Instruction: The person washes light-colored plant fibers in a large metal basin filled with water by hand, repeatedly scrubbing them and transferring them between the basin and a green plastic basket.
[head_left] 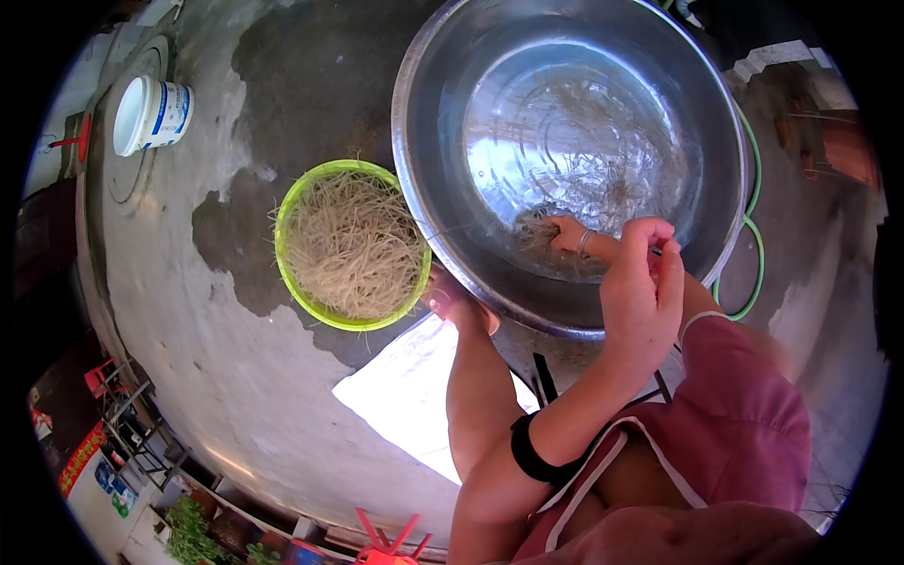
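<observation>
A large round metal basin (438, 212) holds water with loose thin strands in it. My right hand (566, 233), with a bracelet at its wrist, reaches into the basin and grips a clump of thin strands (534, 227) at the near side. Raised over the basin's near rim is my left hand (646, 272), its fingers bent and the fingertips close together; whether anything is between them cannot be seen. A yellow-green round basket (284, 272), heaped with pale dry-looking strands (353, 244), stands left of the basin, close to its rim.
A white plastic bucket (152, 116) lies on its side at the upper left. A green hose (757, 268) curls right of the basin. A white sheet (402, 395) lies on the floor by my leg. Part of the concrete floor (282, 106) is wet. A red stool (388, 547) shows at the bottom.
</observation>
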A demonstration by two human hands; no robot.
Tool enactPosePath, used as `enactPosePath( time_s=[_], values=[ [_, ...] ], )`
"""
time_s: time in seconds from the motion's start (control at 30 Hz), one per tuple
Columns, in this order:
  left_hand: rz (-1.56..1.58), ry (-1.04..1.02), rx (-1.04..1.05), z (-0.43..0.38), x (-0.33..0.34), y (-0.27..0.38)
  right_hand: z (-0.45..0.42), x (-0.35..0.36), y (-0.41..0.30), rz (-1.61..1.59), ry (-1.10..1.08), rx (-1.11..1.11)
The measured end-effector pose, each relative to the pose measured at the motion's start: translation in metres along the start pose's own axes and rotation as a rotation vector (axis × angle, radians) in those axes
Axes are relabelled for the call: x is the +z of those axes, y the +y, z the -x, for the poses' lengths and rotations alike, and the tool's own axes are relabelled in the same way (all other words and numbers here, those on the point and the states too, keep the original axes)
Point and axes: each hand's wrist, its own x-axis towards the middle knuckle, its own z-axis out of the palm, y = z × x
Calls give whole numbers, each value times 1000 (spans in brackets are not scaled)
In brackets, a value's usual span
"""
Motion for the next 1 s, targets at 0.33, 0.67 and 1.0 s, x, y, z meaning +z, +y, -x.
enactPosePath(
  time_s=[0.33,0.67,1.0],
  values=[
    [-28,5,22,-1,1,-5,37,-131,108,-182,1123,618],
    [-56,-36,-21,0,5,-16,11,-156,234,353,698,883],
    [-18,-41,-14,-1,9,-12,-6,-67,109,452,632,465]
  ],
)
